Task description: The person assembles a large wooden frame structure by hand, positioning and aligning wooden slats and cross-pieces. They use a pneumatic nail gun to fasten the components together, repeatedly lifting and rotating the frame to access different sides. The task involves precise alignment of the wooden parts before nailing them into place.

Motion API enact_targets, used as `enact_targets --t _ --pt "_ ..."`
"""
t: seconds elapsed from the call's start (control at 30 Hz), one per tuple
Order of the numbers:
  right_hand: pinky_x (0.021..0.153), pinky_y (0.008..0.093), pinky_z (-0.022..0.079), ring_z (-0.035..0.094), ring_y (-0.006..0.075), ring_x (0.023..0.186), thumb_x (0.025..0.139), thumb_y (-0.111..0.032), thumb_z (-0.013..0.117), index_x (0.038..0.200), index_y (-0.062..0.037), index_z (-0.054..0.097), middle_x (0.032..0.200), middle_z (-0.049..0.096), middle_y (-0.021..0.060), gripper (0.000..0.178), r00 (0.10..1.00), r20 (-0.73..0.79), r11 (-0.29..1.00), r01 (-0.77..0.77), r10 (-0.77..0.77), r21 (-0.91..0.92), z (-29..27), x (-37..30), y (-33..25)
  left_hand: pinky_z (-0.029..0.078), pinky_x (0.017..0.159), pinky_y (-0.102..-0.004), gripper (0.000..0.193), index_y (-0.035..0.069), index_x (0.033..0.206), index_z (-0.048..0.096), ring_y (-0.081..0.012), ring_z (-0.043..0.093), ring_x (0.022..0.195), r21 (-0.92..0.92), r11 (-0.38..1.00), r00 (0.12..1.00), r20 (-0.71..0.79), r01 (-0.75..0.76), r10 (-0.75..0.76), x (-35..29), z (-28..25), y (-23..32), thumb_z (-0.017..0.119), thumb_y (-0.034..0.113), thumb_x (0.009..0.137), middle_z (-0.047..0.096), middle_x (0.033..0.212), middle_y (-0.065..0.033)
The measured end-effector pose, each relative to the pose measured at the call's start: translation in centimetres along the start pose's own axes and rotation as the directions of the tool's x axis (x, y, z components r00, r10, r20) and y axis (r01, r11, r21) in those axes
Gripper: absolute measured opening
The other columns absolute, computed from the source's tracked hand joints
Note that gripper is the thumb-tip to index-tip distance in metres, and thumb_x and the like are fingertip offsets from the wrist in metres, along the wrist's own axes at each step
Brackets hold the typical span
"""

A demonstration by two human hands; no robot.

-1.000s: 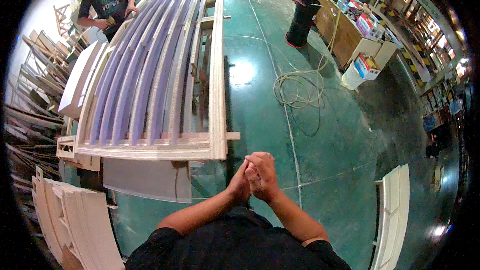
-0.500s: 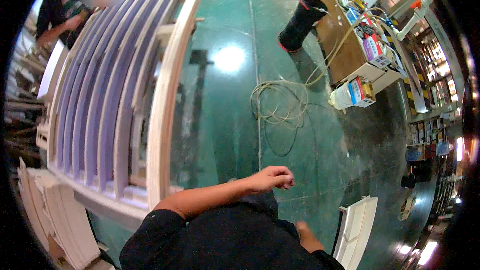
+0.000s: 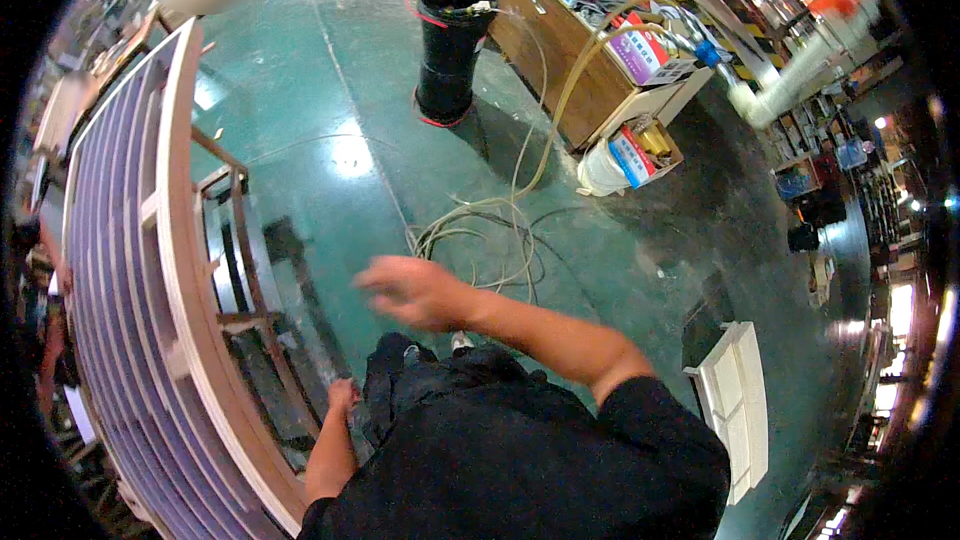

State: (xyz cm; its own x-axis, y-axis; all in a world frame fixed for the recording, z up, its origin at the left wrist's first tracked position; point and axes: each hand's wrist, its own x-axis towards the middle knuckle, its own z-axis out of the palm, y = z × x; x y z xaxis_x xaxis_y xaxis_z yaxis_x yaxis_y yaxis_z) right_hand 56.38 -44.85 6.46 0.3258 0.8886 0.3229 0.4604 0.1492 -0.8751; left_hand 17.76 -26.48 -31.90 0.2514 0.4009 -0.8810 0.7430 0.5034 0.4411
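Observation:
My right hand (image 3: 415, 292) is raised across the front of my body, over the green floor, and smeared by motion. Nothing shows in it, but its fingers are too blurred to read. Down by my left side hangs my left hand (image 3: 343, 396), small in view, fingers curled in and no object visible in them. It is nearest to the long wooden frame (image 3: 178, 190), whose pale slats alternate with purplish strips. A gap separates that hand from the frame's near rail. Neither hand touches anything I can see.
Coiled hose (image 3: 450, 240) lies on the floor ahead, running toward a tall black bin (image 3: 448, 60) with red edging. A cluttered workbench (image 3: 560, 35) stands beyond, with a white bucket (image 3: 603, 170) beside it. A white panel (image 3: 735, 410) lies at right. Another person's arm (image 3: 55, 250) shows far left.
My view has turned right, so the frame, bin and bench sit further left. My left hand has dropped from in front of me to my side; my right hand has swung up in front.

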Motion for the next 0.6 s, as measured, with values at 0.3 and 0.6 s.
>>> enact_targets --t 0.3,0.6 --pt "0.056 0.0388 0.045 0.061 0.0245 0.073 0.084 -0.017 0.06 0.109 -0.0262 0.059 0.088 0.057 0.0073 0.026 0.615 0.033 0.611 0.787 -0.787 -0.089 -10.9 37.2 -7.8 0.047 0.056 -0.0387 0.024 0.006 0.092 0.062 -0.0211 0.057 0.061 -0.067 0.994 0.996 0.024 0.086 -0.084 12.0 -0.4 23.7 0.063 0.03 0.095 0.063 0.075 -0.009" --pt "0.062 0.0445 0.055 0.069 0.0317 0.086 0.076 -0.028 0.066 0.106 -0.0165 0.07 0.086 0.065 0.0113 0.032 0.756 0.266 0.791 0.61 -0.598 0.045 -20.8 54.1 10.1 0.047 0.058 -0.0344 0.023 0.007 0.095 0.062 -0.0183 0.057 0.063 -0.292 0.89 0.936 -0.066 -0.35 0.346 23.1 1.2 64.5 0.059 0.03 0.099 0.062 0.076 -0.0062"
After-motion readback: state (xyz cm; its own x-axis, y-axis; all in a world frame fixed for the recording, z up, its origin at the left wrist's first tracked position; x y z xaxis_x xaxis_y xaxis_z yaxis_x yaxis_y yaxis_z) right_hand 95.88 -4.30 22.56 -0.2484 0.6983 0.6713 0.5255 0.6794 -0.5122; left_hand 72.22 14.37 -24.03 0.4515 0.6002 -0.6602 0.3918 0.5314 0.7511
